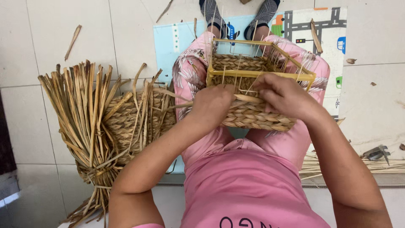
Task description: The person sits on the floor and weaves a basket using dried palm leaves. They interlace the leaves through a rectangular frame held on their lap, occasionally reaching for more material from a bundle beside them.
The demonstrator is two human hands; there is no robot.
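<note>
The pink shirt (249, 190) and the two bare forearms fill the bottom of the view, and both arms reach forward to a half-woven basket (253, 114) resting on the person's lap, over pink patterned trousers (190, 71). The basket is plaited from dried rush strands around a yellow rectangular frame (259, 72), with thin upright stakes standing above the finished rows. It looks light and fairly stiff where the weave is done, though the loose strands are probably pliant and brittle at the tips; the frame or the woven wall seems the firmest place to take hold. The left hand (213, 105) is curled nearly closed against the near wall, pinching a flat rush strand (247, 98) that runs across to the right hand (284, 97). That hand is bent over the rim, fingers loosely closed on the same strand and the weave. To the left on the tiled floor (38, 42) lies a tied bundle of rushes (84, 122) against another woven piece (126, 118). A play mat (312, 29) lies under the legs
</note>
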